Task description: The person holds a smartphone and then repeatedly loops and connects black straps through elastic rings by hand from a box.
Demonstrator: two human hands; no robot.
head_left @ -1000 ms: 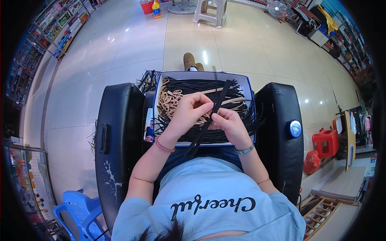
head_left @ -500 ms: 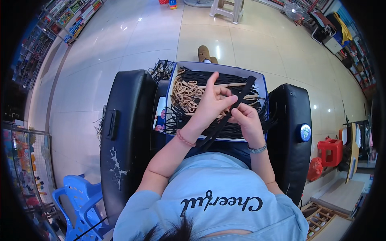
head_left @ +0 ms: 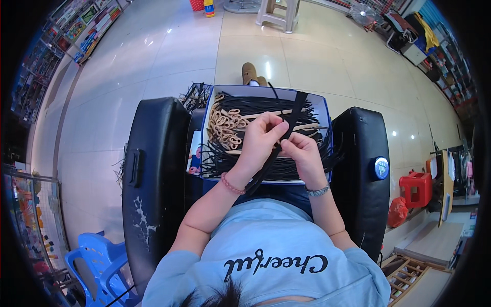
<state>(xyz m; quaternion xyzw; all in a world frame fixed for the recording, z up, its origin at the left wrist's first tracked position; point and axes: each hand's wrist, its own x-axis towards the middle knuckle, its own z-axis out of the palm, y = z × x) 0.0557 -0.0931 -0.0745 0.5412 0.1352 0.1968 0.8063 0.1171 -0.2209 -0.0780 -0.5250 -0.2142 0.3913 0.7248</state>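
A flat black strap (head_left: 297,106) runs slantwise between my hands, from the box's far side down toward my lap. My left hand (head_left: 258,144) is closed, thumb against fingers, gripping the strap near its middle. A thin black cord (head_left: 274,92) sticks up beyond those fingers. Just to the right and slightly lower, my right hand (head_left: 305,157) pinches at the same strap, its fingertips almost meeting the left ones. Under both hands is a blue-rimmed box (head_left: 320,102) of black cords (head_left: 245,104), with a heap of beige loops (head_left: 225,125) on its left side.
Black padded armrests (head_left: 153,163) flank the box, the right armrest (head_left: 360,169) bearing a round blue-lidded thing (head_left: 379,168). A phone (head_left: 196,153) leans left of the box, near more black cords (head_left: 196,96). A blue plastic chair (head_left: 97,263) and red stool (head_left: 415,188) stand farther out.
My left fingers, with the index raised before, have curled in and closed on the strap. The strap stands a little steeper. My right hand keeps its pinch, and the view has shifted slightly.
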